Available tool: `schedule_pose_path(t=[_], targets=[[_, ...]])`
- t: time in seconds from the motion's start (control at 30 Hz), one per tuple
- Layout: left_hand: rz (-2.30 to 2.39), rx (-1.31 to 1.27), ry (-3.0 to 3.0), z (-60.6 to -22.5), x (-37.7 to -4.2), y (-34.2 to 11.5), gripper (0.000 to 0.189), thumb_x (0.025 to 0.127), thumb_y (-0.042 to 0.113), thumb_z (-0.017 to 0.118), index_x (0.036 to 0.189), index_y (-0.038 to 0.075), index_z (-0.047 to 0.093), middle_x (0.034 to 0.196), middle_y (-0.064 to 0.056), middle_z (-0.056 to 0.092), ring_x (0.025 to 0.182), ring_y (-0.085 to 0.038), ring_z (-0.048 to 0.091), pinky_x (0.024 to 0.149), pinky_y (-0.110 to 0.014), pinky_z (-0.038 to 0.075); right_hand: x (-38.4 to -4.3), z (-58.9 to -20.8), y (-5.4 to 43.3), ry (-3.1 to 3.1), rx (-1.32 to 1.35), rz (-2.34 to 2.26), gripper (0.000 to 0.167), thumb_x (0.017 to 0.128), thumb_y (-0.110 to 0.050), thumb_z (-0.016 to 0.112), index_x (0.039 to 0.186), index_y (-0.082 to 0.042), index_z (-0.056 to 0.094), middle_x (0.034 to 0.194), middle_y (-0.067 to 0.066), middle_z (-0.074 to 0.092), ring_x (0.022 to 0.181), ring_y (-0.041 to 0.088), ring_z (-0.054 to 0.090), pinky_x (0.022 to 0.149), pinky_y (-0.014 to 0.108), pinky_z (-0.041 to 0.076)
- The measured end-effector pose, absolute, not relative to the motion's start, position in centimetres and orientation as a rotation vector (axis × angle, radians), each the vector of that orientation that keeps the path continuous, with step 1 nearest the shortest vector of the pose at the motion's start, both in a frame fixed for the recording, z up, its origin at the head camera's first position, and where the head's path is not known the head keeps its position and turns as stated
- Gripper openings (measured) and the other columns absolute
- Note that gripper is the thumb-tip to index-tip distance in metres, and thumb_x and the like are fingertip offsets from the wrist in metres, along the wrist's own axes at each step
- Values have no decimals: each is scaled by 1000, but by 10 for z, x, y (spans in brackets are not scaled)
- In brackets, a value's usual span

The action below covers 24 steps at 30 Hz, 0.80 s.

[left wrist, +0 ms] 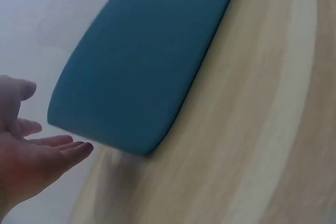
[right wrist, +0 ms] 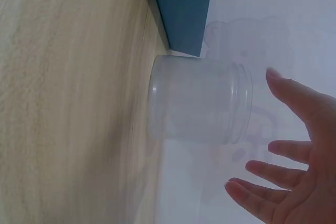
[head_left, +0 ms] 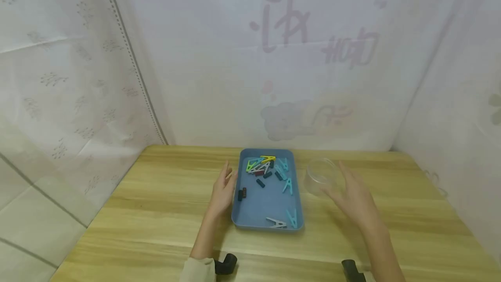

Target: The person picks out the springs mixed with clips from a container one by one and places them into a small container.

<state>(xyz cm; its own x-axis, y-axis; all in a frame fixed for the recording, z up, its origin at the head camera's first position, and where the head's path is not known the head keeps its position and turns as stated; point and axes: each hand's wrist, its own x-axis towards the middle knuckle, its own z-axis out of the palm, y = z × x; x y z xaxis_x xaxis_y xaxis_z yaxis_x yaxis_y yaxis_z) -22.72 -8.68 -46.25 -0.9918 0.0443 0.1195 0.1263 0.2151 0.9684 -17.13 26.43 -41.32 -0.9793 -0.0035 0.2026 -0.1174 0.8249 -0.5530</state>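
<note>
A blue tray lies on the table with several small clothespins and short dark blocks in it. Most clothespins, such as the yellow one, gather toward the tray's far end; a grey one and a light blue one lie at its near edge. My left hand is beside the tray's left side, fingers extended and holding nothing. To the right of the tray stands a clear, open-topped jar. My right hand is spread next to the jar, with a gap between fingers and jar in the right wrist view.
The wooden table backs onto a pale printed curtain. Another patterned sheet hangs on the left. Bare wood shows on both sides of the tray and in front of it.
</note>
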Motion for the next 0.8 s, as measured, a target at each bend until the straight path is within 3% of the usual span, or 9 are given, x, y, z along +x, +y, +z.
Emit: schedule_pose_path(t=[0.2,0.47,0.8], targets=[[-1997,-104,-2358,-470,-227,-79,59,115,22,44,166,0,24,163,-35,34,148,-55,38,122,-65,35,-168,-405,259,-2759,66,868,90,100,-44,73,161,7,31,160,39,36,144,62,33,114,78,33],[-2024,-81,-2332,-474,-229,-70,55,115,16,40,164,-3,27,162,-35,36,149,-54,38,123,-65,32,-166,-401,248,-2583,145,848,66,100,-28,74,150,6,48,149,36,51,137,58,45,109,77,40],[-2053,-111,-2294,-478,-230,-68,51,114,11,35,159,-14,30,166,-33,30,158,-49,21,130,-61,17,-165,-396,232,-2545,196,921,59,101,-22,74,148,7,53,147,34,55,137,56,48,111,74,40]])
